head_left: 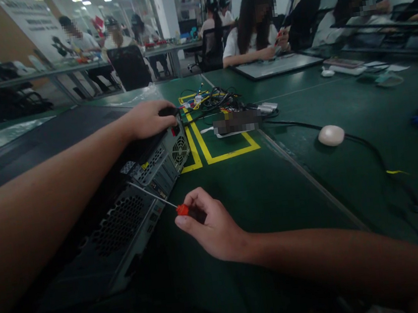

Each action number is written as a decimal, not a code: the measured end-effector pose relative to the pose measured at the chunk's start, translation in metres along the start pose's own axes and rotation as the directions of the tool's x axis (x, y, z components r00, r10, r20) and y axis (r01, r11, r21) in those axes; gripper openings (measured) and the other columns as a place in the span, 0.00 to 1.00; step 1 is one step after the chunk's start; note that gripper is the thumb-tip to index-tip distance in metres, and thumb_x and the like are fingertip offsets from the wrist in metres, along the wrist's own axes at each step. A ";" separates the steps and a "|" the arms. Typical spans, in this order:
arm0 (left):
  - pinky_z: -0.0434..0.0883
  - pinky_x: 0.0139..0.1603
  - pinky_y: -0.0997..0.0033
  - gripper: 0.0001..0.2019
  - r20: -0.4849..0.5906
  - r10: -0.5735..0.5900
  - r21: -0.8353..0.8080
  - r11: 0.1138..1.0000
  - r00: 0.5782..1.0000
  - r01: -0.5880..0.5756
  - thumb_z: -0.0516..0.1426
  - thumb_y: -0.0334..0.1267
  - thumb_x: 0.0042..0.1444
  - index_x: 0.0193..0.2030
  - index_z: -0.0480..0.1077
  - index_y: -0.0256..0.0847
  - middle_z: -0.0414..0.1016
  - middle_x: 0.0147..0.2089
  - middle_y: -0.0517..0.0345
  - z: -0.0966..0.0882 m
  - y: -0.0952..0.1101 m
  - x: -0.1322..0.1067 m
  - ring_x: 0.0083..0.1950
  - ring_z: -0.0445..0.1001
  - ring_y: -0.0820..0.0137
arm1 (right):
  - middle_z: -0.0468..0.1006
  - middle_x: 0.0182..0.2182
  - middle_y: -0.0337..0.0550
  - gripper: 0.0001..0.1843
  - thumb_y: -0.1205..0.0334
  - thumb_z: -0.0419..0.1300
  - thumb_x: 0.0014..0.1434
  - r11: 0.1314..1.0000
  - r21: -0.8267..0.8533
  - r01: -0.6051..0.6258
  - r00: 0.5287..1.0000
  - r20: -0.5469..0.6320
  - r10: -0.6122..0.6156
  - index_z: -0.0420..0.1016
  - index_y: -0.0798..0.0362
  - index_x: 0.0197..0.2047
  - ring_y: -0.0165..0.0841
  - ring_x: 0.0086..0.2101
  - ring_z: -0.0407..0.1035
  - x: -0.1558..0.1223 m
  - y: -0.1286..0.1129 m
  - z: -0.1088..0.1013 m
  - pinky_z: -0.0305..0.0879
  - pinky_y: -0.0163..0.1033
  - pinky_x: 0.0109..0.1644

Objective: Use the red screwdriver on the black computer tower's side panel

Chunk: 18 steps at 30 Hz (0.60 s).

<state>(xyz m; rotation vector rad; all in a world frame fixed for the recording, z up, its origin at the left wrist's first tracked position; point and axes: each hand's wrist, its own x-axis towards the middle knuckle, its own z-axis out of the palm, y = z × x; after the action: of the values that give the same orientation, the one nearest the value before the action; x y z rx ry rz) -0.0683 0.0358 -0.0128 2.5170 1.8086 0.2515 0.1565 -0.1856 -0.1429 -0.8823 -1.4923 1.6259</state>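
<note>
A black desktop computer case (124, 212) lies on its side on the green table (274, 194), its grey rear panel with fan grille facing me. My left hand (149, 119) rests on the case's top far corner, fingers curled over the edge. My right hand (212, 224) is closed on a screwdriver (161, 200) with a red and black handle; its thin shaft points up and left, the tip touching the rear panel.
Yellow tape outlines (224, 153) mark the table beyond the case. A tangle of cables and small parts (221, 101) lies behind them. A white rounded device (331, 135) with a black cable sits to the right. Several people sit at the far tables.
</note>
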 end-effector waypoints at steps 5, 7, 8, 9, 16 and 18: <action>0.76 0.86 0.45 0.43 0.035 0.006 0.002 1.000 0.999 -0.006 0.58 0.62 0.67 0.82 0.83 0.46 0.88 0.81 0.45 -0.003 0.001 0.000 0.79 0.84 0.40 | 0.78 0.38 0.31 0.24 0.46 0.84 0.71 1.000 0.011 0.005 1.000 -0.022 -0.004 0.75 0.46 0.48 0.35 0.38 0.72 0.001 0.005 0.001 0.69 0.43 0.45; 0.75 0.87 0.45 0.43 0.046 0.003 0.001 1.000 0.999 -0.003 0.58 0.61 0.67 0.82 0.83 0.44 0.87 0.82 0.44 -0.004 0.002 -0.001 0.81 0.83 0.40 | 0.78 0.38 0.32 0.24 0.45 0.84 0.71 1.000 0.009 0.012 1.000 -0.025 -0.012 0.75 0.45 0.48 0.35 0.38 0.72 0.001 0.005 0.001 0.68 0.42 0.45; 0.74 0.87 0.45 0.43 0.044 0.002 0.000 1.000 0.999 -0.002 0.58 0.61 0.67 0.83 0.83 0.44 0.87 0.82 0.43 -0.004 0.002 -0.001 0.81 0.83 0.39 | 0.78 0.38 0.32 0.25 0.44 0.84 0.71 1.000 0.007 0.016 1.000 -0.024 -0.016 0.75 0.45 0.48 0.35 0.38 0.72 0.001 0.005 0.001 0.68 0.42 0.45; 0.74 0.88 0.45 0.43 0.041 0.002 -0.001 1.000 0.999 -0.002 0.58 0.61 0.68 0.83 0.82 0.43 0.87 0.82 0.43 -0.004 0.002 -0.001 0.82 0.82 0.39 | 0.78 0.37 0.32 0.25 0.43 0.84 0.71 1.000 0.006 0.018 1.000 -0.022 -0.018 0.75 0.45 0.48 0.35 0.38 0.71 0.001 0.004 0.001 0.68 0.42 0.44; 0.74 0.87 0.46 0.42 0.038 -0.010 -0.015 1.000 0.999 0.011 0.58 0.60 0.68 0.83 0.82 0.43 0.86 0.82 0.43 -0.002 0.001 0.000 0.81 0.82 0.39 | 0.77 0.37 0.32 0.23 0.43 0.82 0.74 1.000 -0.010 0.017 1.000 -0.026 -0.017 0.76 0.45 0.49 0.34 0.35 0.71 -0.001 0.005 0.001 0.68 0.40 0.39; 0.74 0.87 0.45 0.42 0.034 -0.011 -0.019 1.000 0.999 0.012 0.59 0.60 0.67 0.84 0.82 0.44 0.86 0.82 0.44 -0.002 0.001 0.001 0.82 0.82 0.39 | 0.77 0.38 0.33 0.22 0.42 0.80 0.75 1.000 -0.003 0.007 1.000 -0.021 -0.007 0.76 0.45 0.49 0.34 0.34 0.70 -0.002 0.006 0.001 0.68 0.38 0.35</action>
<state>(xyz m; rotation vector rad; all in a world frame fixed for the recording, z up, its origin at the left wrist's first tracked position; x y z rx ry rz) -0.0672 0.0364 -0.0107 2.4814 1.7993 0.2236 0.1562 -0.1877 -0.1489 -0.8915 -1.4821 1.6055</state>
